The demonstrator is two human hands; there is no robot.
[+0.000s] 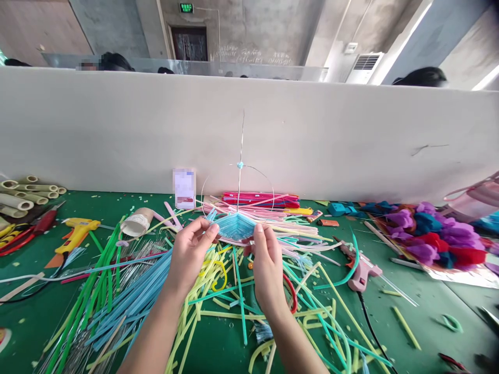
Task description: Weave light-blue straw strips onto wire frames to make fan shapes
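Between my hands is a light-blue fan-shaped piece (237, 227), made of chenille stems laid side by side on a wire frame. My left hand (191, 252) pinches its left edge between thumb and fingers. At the right edge, my right hand (268, 270) grips it the same way. A thin straight wire (241, 137) rises from the piece's middle, with a small blue knot (240, 165) on it and a thin curved wire (268, 182) arching to both sides. Loose blue chenille stems (136, 291) lie beside my left forearm; yellow ones (195, 306) spread beneath my hands.
On the green table (218, 356) lie a yellow glue gun (78, 234) and pliers (42, 223) at left, a pink glue gun (362, 270) at right. A phone (184, 188) leans on the white partition (117, 130). Purple and red petals (440, 234) and bamboo pieces (29, 195) flank them.
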